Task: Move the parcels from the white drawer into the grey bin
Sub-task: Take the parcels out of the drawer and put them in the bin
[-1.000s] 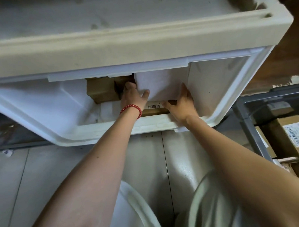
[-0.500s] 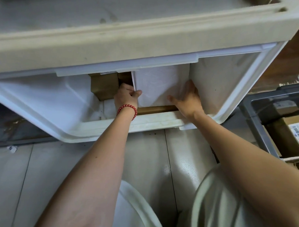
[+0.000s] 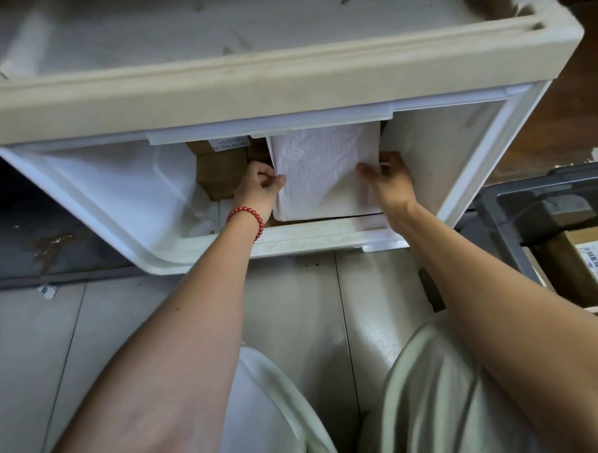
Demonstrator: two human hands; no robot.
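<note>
A white padded parcel (image 3: 322,170) stands tilted inside the open white drawer (image 3: 125,213). My left hand (image 3: 260,185), with a red bead bracelet on the wrist, grips its left edge. My right hand (image 3: 390,183) grips its right edge, thumb on the front face. A brown cardboard parcel (image 3: 219,168) with a white label lies behind to the left. A thin brown strip of another parcel (image 3: 328,219) shows under the white one. The grey bin (image 3: 510,224) stands at the right.
A brown box with a barcode label (image 3: 587,268) lies in the bin. The cream top of the drawer unit (image 3: 250,91) overhangs the drawer's back. Pale floor tiles (image 3: 56,339) and my knees fill the lower part of the view.
Both hands have pulled the white parcel forward and upward out of the drawer's back, so more of its face shows. The barcode label below it is hidden now.
</note>
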